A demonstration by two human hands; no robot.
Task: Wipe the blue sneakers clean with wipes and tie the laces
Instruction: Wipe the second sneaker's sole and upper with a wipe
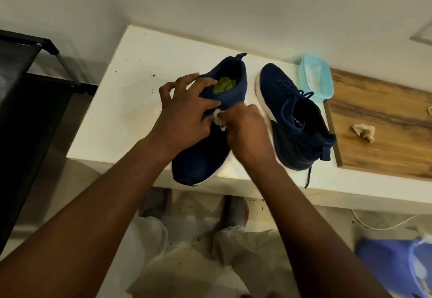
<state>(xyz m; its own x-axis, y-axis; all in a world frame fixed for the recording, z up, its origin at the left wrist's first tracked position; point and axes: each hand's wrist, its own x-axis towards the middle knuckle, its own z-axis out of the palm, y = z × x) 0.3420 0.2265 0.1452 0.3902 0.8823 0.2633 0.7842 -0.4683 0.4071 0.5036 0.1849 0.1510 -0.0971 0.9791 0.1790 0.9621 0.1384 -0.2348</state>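
Two blue sneakers stand on a white table (131, 92). The left sneaker (205, 157) points its toe toward me, past the table's front edge, with a green insole showing in its opening. My left hand (184, 120) grips this shoe over its collar and tongue. My right hand (245, 131) is curled round a small white wipe (218, 114) and presses it against the shoe's middle. The right sneaker (294, 115) stands beside it, toe pointing away, its blue laces loose and one lace end hanging over the table edge.
A light blue plastic tub of wipes (315, 78) sits behind the right sneaker. A wooden board (385, 120) at the right carries a crumpled used wipe (363, 131). A black rack (30, 87) stands left. Dirt specks dot the table and floor.
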